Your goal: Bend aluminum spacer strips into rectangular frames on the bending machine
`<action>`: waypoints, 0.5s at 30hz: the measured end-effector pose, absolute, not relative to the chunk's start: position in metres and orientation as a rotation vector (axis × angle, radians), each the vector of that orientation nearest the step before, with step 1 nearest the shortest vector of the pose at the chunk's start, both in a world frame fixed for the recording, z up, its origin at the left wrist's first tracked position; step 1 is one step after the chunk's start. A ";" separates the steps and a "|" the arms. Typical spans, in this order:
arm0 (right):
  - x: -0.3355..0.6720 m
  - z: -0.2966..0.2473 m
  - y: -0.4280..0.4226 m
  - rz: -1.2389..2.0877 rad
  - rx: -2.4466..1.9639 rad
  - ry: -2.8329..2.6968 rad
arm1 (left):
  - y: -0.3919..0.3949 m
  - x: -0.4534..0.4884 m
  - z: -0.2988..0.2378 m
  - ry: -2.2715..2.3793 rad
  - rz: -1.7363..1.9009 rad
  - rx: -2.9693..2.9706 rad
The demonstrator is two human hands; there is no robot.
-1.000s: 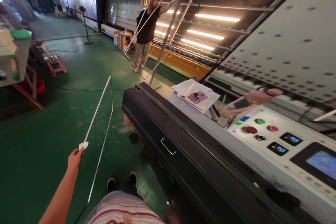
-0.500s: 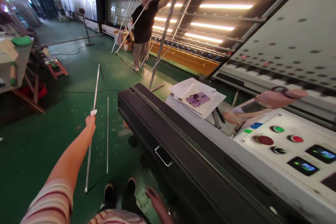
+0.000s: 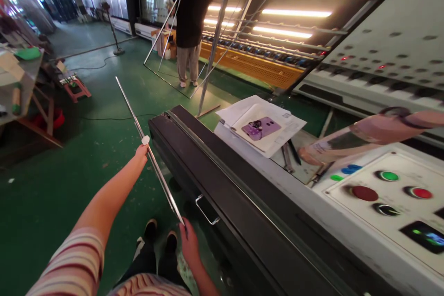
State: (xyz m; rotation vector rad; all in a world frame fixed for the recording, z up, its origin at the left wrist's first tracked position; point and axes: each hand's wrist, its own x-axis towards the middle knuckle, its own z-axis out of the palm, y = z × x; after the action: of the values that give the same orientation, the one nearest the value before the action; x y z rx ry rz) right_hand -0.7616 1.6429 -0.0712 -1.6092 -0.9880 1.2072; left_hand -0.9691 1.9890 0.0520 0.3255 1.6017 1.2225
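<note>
A long, thin silvery metal strip [image 3: 161, 176] slants from the upper left down toward me, over the green floor. My left hand [image 3: 141, 153] is closed around its middle, with a small white wad [image 3: 145, 139] against the metal; whether that is cloth or paper I cannot tell. My right hand [image 3: 189, 239] is closed on the strip's near end. Just right of both hands lies a long black box-like casing [image 3: 208, 171] with a metal handle [image 3: 207, 212] on its side.
A control panel [image 3: 381, 199] with buttons stands at right, beside a pink bottle [image 3: 347, 138]. Papers and a purple phone [image 3: 260, 128] lie on the machine top. Ahead, a person [image 3: 189, 23] stands by a thin metal frame [image 3: 166, 74]. A table [image 3: 21, 101] is at left.
The strip has swung so its far end points left and its near end lies further right. My right hand, empty before, has taken hold of the near end. My left hand moved right.
</note>
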 end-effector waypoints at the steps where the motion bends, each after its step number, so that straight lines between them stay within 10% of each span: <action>1: -0.751 -0.072 1.641 1.189 -1.621 -0.960 | 1.987 -0.966 0.053 1.588 1.160 0.297; 15: -0.702 -0.073 1.628 1.133 -1.646 -0.445 | 1.986 -0.921 0.048 1.345 0.820 0.163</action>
State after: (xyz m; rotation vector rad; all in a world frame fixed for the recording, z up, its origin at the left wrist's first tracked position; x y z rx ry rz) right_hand -0.7017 1.6285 -0.0730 -1.6458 -0.4453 1.1332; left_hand -0.9207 1.9859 0.0475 0.1627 1.3454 0.8204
